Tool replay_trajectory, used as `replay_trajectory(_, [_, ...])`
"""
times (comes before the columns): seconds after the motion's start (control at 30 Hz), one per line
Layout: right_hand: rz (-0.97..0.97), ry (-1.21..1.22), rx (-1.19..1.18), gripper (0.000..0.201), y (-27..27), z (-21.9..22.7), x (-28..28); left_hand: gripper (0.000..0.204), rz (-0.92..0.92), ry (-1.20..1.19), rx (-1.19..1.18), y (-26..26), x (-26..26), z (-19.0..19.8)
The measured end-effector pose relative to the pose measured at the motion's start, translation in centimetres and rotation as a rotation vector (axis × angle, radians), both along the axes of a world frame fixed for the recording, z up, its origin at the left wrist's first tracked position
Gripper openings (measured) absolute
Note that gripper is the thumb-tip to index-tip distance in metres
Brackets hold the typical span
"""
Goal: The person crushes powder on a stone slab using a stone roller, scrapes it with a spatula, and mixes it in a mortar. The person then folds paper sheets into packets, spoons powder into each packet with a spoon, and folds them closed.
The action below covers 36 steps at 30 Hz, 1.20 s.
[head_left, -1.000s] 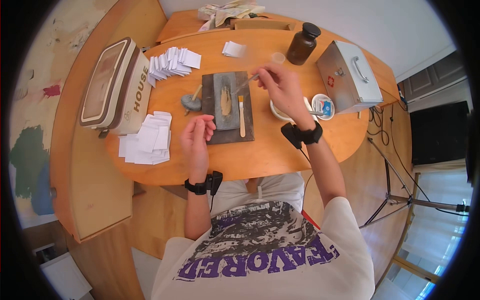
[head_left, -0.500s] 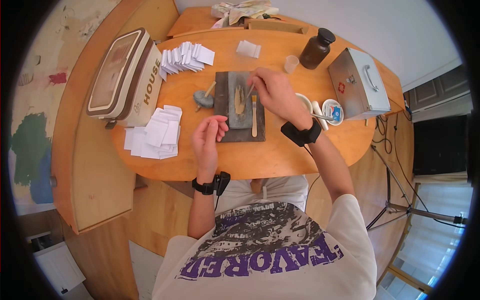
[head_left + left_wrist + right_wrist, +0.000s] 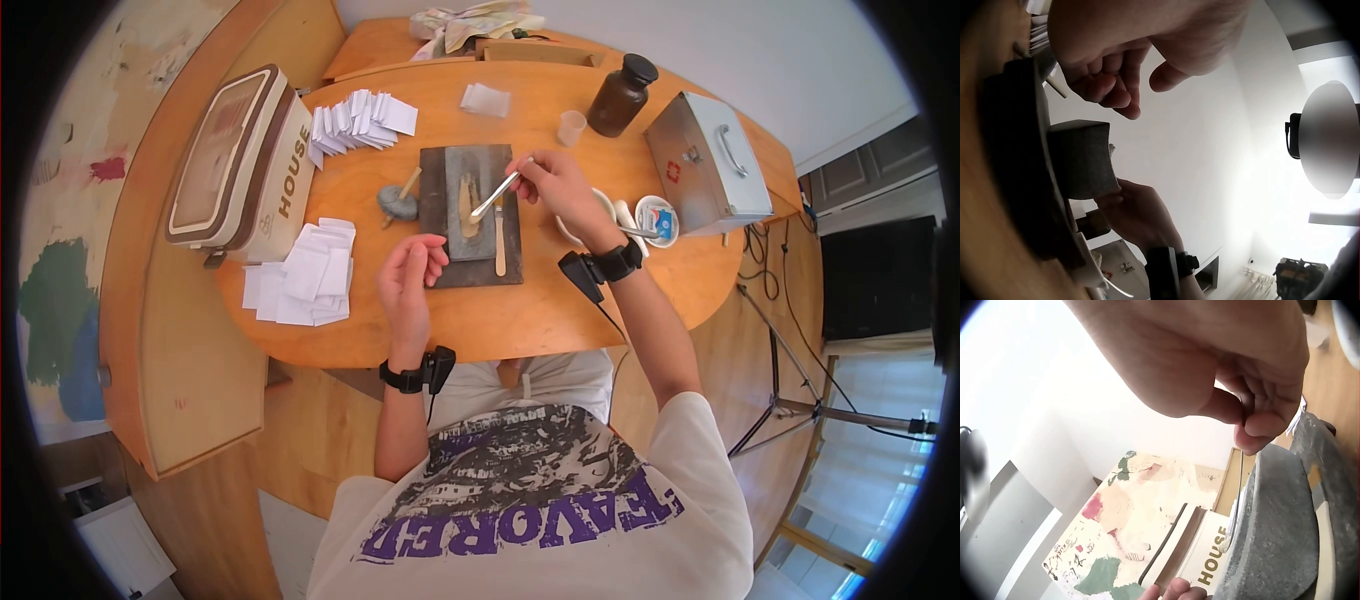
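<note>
My right hand [image 3: 565, 192] pinches a slim metal spatula [image 3: 494, 196] between thumb and fingertips. The tool slants down to the left over a grey stone slab [image 3: 492, 160], its pale end close over a long streak of tan paste or powder [image 3: 466, 205]. In the right wrist view the spatula [image 3: 1239, 487] hangs down along the slab's edge [image 3: 1279, 519]. Beside the slab's near left corner is my left hand [image 3: 407, 280], loosely curled and holding nothing. Under the slab lies a dark board [image 3: 432, 215]; a flat brush [image 3: 500, 245] rests along its right side.
Left of the board sits a grey stone piece with a wooden handle [image 3: 397, 203]. Folded white papers [image 3: 318, 275] and a cream case [image 3: 245, 180] stand further left. To the right are a white bowl [image 3: 567, 238], a small cup [image 3: 571, 128], a dark jar [image 3: 622, 97] and a metal box [image 3: 708, 165].
The right hand has turned and shifted, so the spatula now points down-left across the slab at the tan streak. The left hand stays about where it was beside the slab.
</note>
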State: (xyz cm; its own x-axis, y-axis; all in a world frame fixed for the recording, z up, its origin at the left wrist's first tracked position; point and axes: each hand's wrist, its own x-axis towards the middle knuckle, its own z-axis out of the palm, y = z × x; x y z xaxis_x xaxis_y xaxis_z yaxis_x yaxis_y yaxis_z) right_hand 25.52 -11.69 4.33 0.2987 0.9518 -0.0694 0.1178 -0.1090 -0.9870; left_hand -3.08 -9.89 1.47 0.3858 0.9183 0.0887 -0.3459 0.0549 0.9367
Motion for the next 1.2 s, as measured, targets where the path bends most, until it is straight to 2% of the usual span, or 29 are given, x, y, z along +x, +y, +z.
replay_trajectory(0.07, [-0.021, 0.162, 0.043, 0.027, -0.8, 0.0, 1.2, 0.031, 0.0, -0.002, 0.0, 0.1, 0.0, -0.2])
replay_trajectory(0.1, [-0.027, 0.163, 0.042, 0.027, -1.4, 0.1, 2.0, 0.031, 0.006, -0.004, 0.0, 0.1, -0.1, -0.2])
replay_trajectory(0.23, [-0.113, 0.103, 0.015, 0.028, -5.1, 2.9, 5.2, 0.031, 0.006, -0.017, -0.01, 0.2, -0.3, -0.2])
replay_trajectory(0.33, [-0.321, -0.036, 0.072, 0.028, -7.9, 4.0, 6.5, 0.032, -0.026, -0.004, 0.011, 0.4, -0.4, -0.7])
replay_trajectory(0.37, [-0.326, -0.04, 0.07, 0.028, -8.6, 4.1, 6.8, 0.032, -0.005, -0.005, 0.001, 0.3, -0.3, -0.4])
replay_trajectory(0.43, [-0.403, -0.441, 0.107, 0.025, -9.9, 4.7, 7.0, 0.031, 0.011, -0.009, -0.012, 0.3, -0.1, -0.1])
replay_trajectory(0.47, [-0.367, -0.546, 0.137, 0.018, -10.4, 5.2, 6.5, 0.031, 0.013, -0.006, 0.001, 0.4, -0.1, -0.1])
replay_trajectory(0.5, [-0.369, -0.547, 0.134, 0.018, -10.7, 5.6, 6.2, 0.031, 0.016, -0.002, 0.013, 0.4, -0.1, -0.1])
replay_trajectory(0.57, [-0.233, -0.94, 0.282, 0.011, -11.0, 6.1, 5.5, 0.031, 0.021, -0.001, 0.014, 0.5, 0.0, 0.1])
replay_trajectory(0.6, [-0.222, -0.992, 0.323, 0.007, -11.0, 6.5, 5.0, 0.031, 0.029, 0.0, 0.017, 0.5, 0.1, 0.2])
replay_trajectory(0.73, [-0.274, -0.92, 0.382, 0.008, -9.8, 7.9, 3.0, 0.03, 0.063, 0.012, -0.002, 0.8, 0.0, 0.3])
replay_trajectory(0.8, [-0.267, -0.569, 0.316, 0.011, -8.5, 8.6, 1.4, 0.03, 0.034, 0.022, -0.014, 1.0, -0.1, -0.2])
replay_trajectory(1.03, [-0.042, -0.579, 0.434, 0.019, 0.7, 4.9, -1.6, 0.029, 0.024, 0.02, -0.002, 0.5, -0.2, -0.6])
replay_trajectory(1.13, [0.047, -0.521, 0.37, 0.021, 3.3, 2.8, -0.9, 0.029, 0.04, 0.046, -0.001, 0.4, -0.8, -0.3])
replay_trajectory(1.2, [0.085, -0.394, 0.225, 0.022, 4.4, 1.7, 0.5, 0.03, 0.035, 0.054, 0.007, 0.3, -1.0, -0.5])
